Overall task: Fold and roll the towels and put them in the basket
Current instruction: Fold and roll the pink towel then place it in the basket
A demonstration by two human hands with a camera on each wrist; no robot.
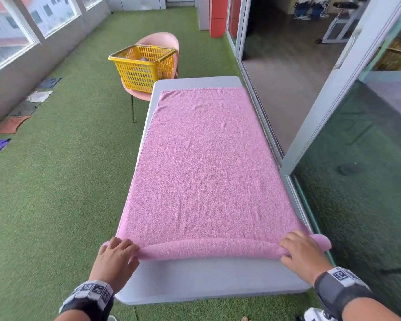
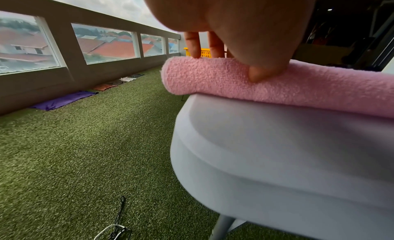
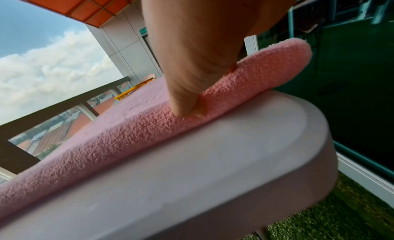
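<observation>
Rolling started: left hand and right hand each grip 1 end of the towel roll; remainder lies flat beyond. Advance both ends evenly, tight; basket far ahead-left.

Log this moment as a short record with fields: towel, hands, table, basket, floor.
towel: pink towel lies flat along the table, near end turned into a low roll
left hand: left hand grips the roll's left end, thumb pressed into it
right hand: right hand grips the roll's right end
table: grey table, near strip bare
basket: yellow basket stands on a pink chair beyond the table's far left corner
floor: green turf, cloths along the left wall
</observation>
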